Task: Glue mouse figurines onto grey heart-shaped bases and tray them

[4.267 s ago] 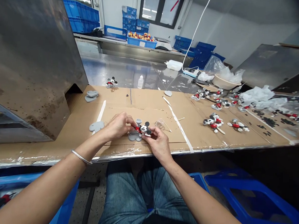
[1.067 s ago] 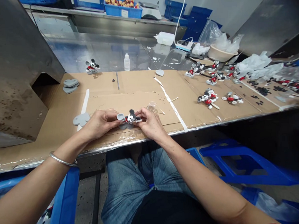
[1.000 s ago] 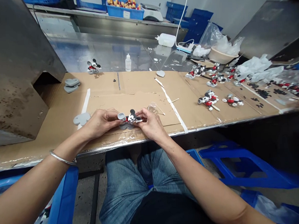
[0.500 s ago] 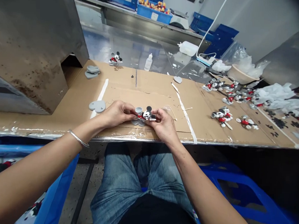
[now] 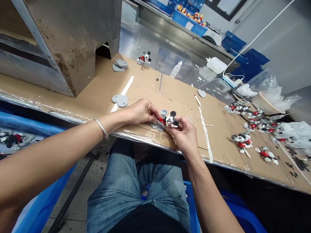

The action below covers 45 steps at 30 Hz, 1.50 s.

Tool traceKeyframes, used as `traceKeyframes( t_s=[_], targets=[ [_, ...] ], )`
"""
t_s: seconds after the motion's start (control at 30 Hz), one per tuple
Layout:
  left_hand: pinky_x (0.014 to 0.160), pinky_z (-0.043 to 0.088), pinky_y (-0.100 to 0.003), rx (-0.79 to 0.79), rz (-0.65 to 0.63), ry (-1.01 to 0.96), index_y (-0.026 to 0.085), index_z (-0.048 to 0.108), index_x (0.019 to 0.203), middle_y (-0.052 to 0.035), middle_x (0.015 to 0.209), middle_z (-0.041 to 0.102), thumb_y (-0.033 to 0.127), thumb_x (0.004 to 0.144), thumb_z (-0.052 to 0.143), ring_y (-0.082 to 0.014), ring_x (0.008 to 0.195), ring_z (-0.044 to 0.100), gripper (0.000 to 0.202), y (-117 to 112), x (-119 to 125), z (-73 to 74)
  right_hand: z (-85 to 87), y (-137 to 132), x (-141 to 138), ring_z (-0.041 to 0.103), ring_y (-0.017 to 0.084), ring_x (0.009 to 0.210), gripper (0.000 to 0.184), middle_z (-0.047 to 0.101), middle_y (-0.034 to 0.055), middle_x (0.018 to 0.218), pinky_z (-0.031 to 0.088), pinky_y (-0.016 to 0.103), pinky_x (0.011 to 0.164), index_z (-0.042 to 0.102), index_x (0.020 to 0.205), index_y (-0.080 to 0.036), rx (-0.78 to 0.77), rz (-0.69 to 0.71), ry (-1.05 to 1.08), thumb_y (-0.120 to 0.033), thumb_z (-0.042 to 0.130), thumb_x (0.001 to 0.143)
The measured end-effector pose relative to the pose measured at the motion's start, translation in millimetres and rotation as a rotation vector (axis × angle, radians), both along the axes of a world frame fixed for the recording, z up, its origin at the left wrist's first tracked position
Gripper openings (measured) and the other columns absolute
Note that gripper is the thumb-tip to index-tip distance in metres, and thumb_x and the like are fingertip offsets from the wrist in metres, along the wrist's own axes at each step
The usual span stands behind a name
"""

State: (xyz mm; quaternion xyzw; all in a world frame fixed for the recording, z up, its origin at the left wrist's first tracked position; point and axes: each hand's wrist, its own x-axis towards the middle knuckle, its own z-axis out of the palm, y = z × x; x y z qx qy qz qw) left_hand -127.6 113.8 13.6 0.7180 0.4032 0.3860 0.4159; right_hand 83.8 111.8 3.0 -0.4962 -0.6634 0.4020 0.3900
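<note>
A black, white and red mouse figurine (image 5: 170, 119) with round black ears and a grey cup-shaped part is held between my hands, low over the cardboard near the front edge. My left hand (image 5: 143, 111) pinches its red and grey side. From the other side, the fingers of my right hand (image 5: 184, 130) are closed around the head end. Beneath the figurine a grey heart-shaped base (image 5: 158, 126) shows in part; whether the two are joined I cannot tell. Left of my left hand lies another grey heart-shaped base (image 5: 120, 100).
Grey bases (image 5: 120, 64) are stacked beside a rusty metal housing (image 5: 81, 37). A finished-looking figurine (image 5: 144, 58) and a dropper bottle (image 5: 176, 69) stand at the back. Several figurines (image 5: 241, 140) lie on the right, near crumpled plastic bags (image 5: 296, 127).
The camera view has turned, so the bench slants and its contents appear further right. Both hands keep hold of the figurine at nearly the same spot on the cardboard.
</note>
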Motion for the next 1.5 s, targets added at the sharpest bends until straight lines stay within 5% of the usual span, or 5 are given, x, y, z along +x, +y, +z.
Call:
traceKeyframes(
  t_s=[0.3, 0.6, 1.07, 1.2, 1.5],
  targets=[
    [0.068, 0.040, -0.030, 0.197, -0.043, 0.173, 0.022, 0.075, 0.079, -0.0008, 0.071, 0.068, 0.025, 0.081, 0.063, -0.0176, 0.076, 0.055, 0.012, -3, -7, -6.9, -3.7, 2, 3, 0.070, 0.021, 0.079, 0.033, 0.072, 0.0033, 0.083, 0.056, 0.036, 0.077, 0.059, 0.086, -0.020, 0.010, 0.047, 0.036, -0.034, 0.078, 0.063],
    [0.068, 0.041, -0.032, 0.170, -0.033, 0.221, 0.023, 0.075, 0.082, -0.0022, 0.072, 0.064, 0.030, 0.083, 0.060, -0.0187, 0.075, 0.054, 0.016, -3, -10, -7.3, -11.0, 0, 4, 0.069, 0.019, 0.081, 0.035, 0.072, 0.0031, 0.086, 0.056, 0.033, 0.077, 0.057, 0.091, -0.020, -0.001, 0.046, 0.112, -0.037, 0.076, 0.067],
    [0.076, 0.044, -0.034, 0.210, -0.113, 0.264, 0.025, 0.074, 0.087, -0.0035, 0.083, 0.071, 0.036, 0.088, 0.057, -0.0202, 0.083, 0.057, 0.021, 2, -12, -2.8, 5.4, 8, -1, 0.066, 0.016, 0.089, 0.021, 0.070, 0.0006, 0.091, 0.049, 0.032, 0.082, 0.055, 0.092, -0.022, 0.133, 0.118, -0.208, -0.009, 0.061, 0.076],
    [0.074, 0.044, -0.033, 0.229, -0.025, 0.302, 0.025, 0.073, 0.094, -0.0030, 0.080, 0.069, 0.034, 0.087, 0.058, -0.0200, 0.081, 0.056, 0.019, -6, -8, 0.4, 9.5, 5, -1, 0.063, 0.018, 0.090, 0.022, 0.070, -0.0015, 0.087, 0.046, 0.037, 0.086, 0.057, 0.091, -0.023, 0.197, 0.090, -0.297, -0.011, 0.067, 0.075],
    [0.070, 0.044, -0.032, 0.157, 0.121, 0.316, 0.025, 0.073, 0.090, -0.0020, 0.077, 0.065, 0.034, 0.085, 0.059, -0.0196, 0.077, 0.058, 0.017, -17, -3, 2.5, -1.5, 4, -1, 0.065, 0.016, 0.085, 0.026, 0.070, -0.0036, 0.079, 0.048, 0.030, 0.079, 0.060, 0.093, -0.022, 0.134, 0.070, -0.029, -0.019, 0.074, 0.070]
  ],
)
